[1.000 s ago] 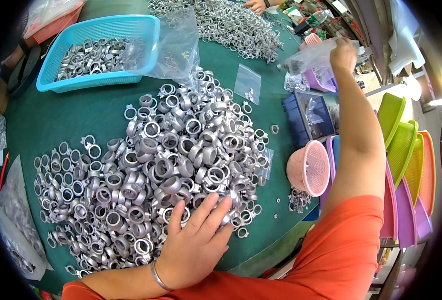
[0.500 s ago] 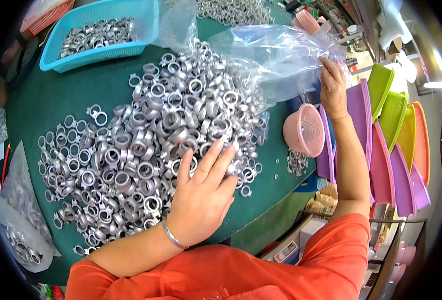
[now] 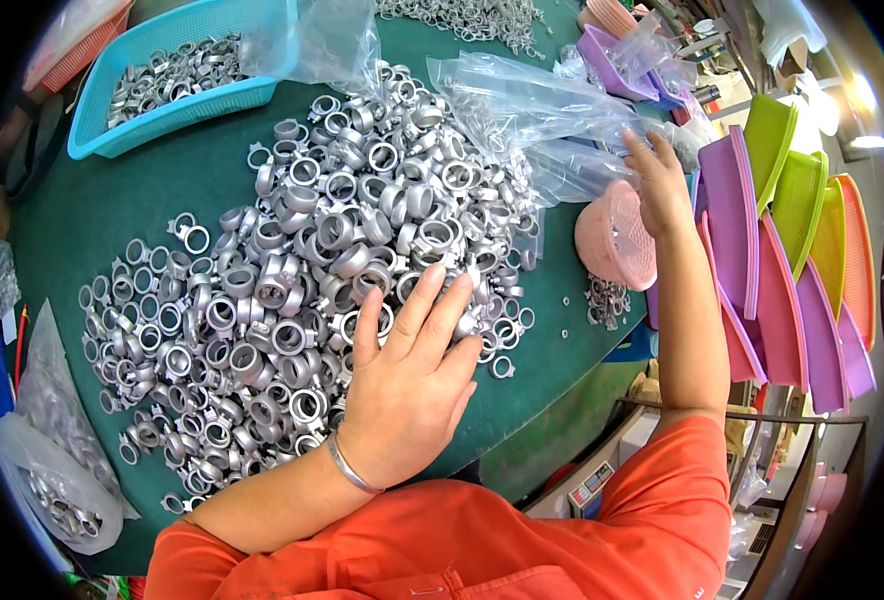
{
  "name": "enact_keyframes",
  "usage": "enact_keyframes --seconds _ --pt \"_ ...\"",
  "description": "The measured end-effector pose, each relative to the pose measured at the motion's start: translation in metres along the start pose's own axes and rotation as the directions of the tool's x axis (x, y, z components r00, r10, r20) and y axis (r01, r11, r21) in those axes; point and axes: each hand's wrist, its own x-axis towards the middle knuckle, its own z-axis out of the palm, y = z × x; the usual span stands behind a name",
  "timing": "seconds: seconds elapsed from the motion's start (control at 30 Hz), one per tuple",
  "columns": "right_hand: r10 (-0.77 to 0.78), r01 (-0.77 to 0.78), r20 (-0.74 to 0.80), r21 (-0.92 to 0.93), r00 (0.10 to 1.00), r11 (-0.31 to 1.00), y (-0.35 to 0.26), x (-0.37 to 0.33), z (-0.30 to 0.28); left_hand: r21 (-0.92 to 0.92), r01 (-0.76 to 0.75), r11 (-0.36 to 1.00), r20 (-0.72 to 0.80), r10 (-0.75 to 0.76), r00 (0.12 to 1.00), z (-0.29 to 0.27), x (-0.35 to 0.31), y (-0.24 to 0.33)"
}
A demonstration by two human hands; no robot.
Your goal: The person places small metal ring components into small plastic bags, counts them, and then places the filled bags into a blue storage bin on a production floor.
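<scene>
1. Orange-red cloth [image 3: 442, 530] of the person's shirt fills the bottom of the frame, with a metal bracelet [image 3: 348, 464] on the left wrist.
2. Palm down at centre, the left grip [image 3: 407, 385] has its fingers spread, tips resting over the near edge of the pile.
3. That pile of grey metal rings [image 3: 332, 232] covers the middle and left of the frame, heaped loosely on a green desk [image 3: 522, 385] whose edge slants up toward the right.
4. Lower left, a filled plastic bag [image 3: 57, 480] lies near a red pencil [image 3: 20, 350].
5. Below the desk, at lower right, a boxy device with a panel [image 3: 591, 484] stands beside green floor [image 3: 552, 425].
6. Right of centre, the right grip [image 3: 662, 188] holds its fingers apart, just beside a clear plastic bag [image 3: 522, 95] spread at the pile's upper right; I cannot tell whether they touch.
7. Under that wrist sits a pink basket [image 3: 602, 235].
8. Upper left, a light-blue basket [image 3: 177, 115] holds more metal parts.
9. Along the right, purple, pink, green and yellow baskets [image 3: 732, 230] stand in a row.
10. Top centre, small metal pieces [image 3: 472, 18] form another heap; lit lamps [image 3: 868, 142] shine at far right.
</scene>
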Motion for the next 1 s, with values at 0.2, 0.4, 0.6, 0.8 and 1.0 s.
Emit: enact_keyframes --seconds 0.2,0.4,0.6,0.8,1.0 --pt "0.304 -0.313 0.086 0.11 0.949 0.944 -0.006 0.031 0.011 0.008 -0.008 1.0 -0.002 0.008 1.0 0.0 0.0 0.0" --pt "0.309 -0.343 0.149 0.395 0.939 0.852 0.003 0.087 0.039 -0.009 -0.017 1.0 0.008 0.017 1.0 -0.001 0.0 0.001" --pt "-0.277 0.279 -0.038 0.2 0.96 0.939 -0.072 0.059 0.025 -0.005 -0.028 1.0 -0.005 0.028 1.0 -0.001 -0.001 0.001" --pt "-0.562 0.616 -0.254 0.26 0.787 0.744 -0.14 0.043 -0.065 -0.012 -0.033 0.999 -0.005 0.033 0.999 -0.002 -0.003 0.001" --pt "-0.522 0.625 -0.374 0.25 0.767 0.74 -0.153 0.006 -0.115 0.006 -0.052 0.999 -0.032 0.052 0.998 0.001 -0.003 0.001"
